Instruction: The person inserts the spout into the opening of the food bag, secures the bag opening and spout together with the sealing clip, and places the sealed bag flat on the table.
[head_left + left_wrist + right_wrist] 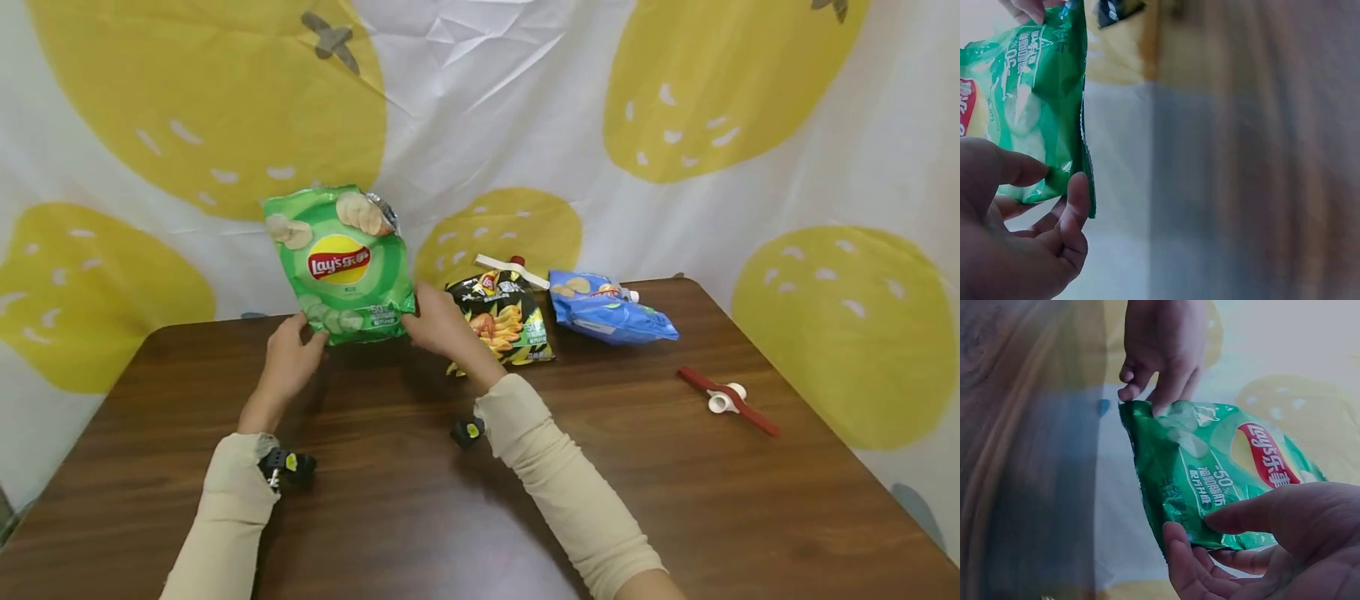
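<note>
A green bag of Lay's chips [348, 292] stands tilted up near the table's back edge, its torn top corner showing silver lining. At its lower left corner my left hand [291, 354] pinches the bag between thumb and fingers. My right hand [442, 323] pinches the opposite lower corner. In the left wrist view the thumb of the left hand [1016, 212] presses on the green front, with fingers curled behind. The right wrist view has the right hand [1260, 544] gripping the bag's edge, thumb on the printed side.
Right of the green bag lies a black chip bag [501, 321] with a white clip [510, 271] across its top. Beside that is a blue chip bag [607, 308]. A red and white clip [727, 400] lies on the brown table [360, 517] at right. A patterned cloth [480, 108] hangs behind.
</note>
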